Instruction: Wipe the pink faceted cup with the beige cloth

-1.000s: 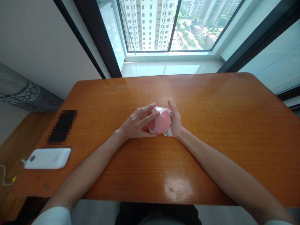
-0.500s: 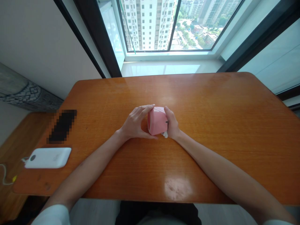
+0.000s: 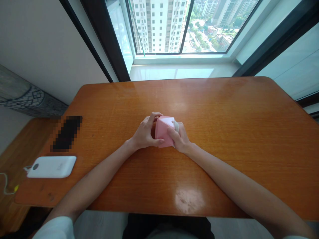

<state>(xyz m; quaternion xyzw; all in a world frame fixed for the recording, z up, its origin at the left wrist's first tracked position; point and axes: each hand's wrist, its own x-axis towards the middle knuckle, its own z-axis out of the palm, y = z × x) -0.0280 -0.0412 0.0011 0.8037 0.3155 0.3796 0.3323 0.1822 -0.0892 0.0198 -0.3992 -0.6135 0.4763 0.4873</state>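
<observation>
A small pink folded object with a white edge rests at the middle of the wooden table, gripped from both sides. My left hand curls around its left side, fingers bent over the top. My right hand wraps its right side, thumb pressed on the pink front face. Part of the object is hidden by my fingers.
A white power bank with a cable lies at the table's near left corner. Beyond it is a pixelated dark rectangle. A large window and sill run behind the table's far edge.
Both hands have closed tighter around the pink object, which has turned and become more compact. My right thumb has come over its front face.
</observation>
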